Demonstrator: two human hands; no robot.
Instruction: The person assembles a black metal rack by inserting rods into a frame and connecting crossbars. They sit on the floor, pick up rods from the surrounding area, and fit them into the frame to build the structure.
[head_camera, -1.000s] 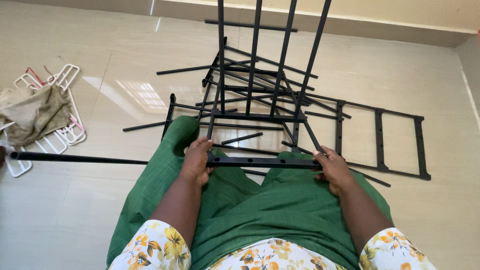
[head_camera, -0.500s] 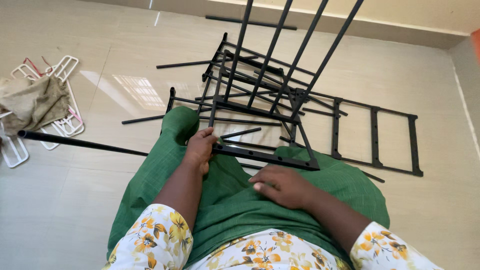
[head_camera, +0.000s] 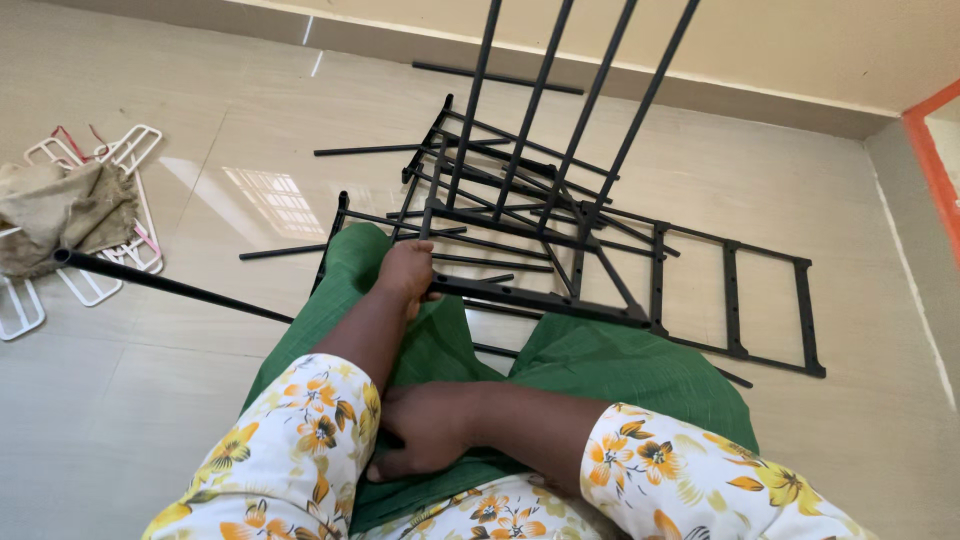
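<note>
We judge this a home interior: glossy beige floor tiles (head_camera: 180, 400), a plain wall skirting (head_camera: 700, 95) across the top, white plastic clothes hangers (head_camera: 95, 285) and crumpled cloth (head_camera: 60, 210) at far left.

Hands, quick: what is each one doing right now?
Left hand: closed around the end of the black metal rack frame.
Right hand: holds nothing, fingers curled on the green cloth.
</note>
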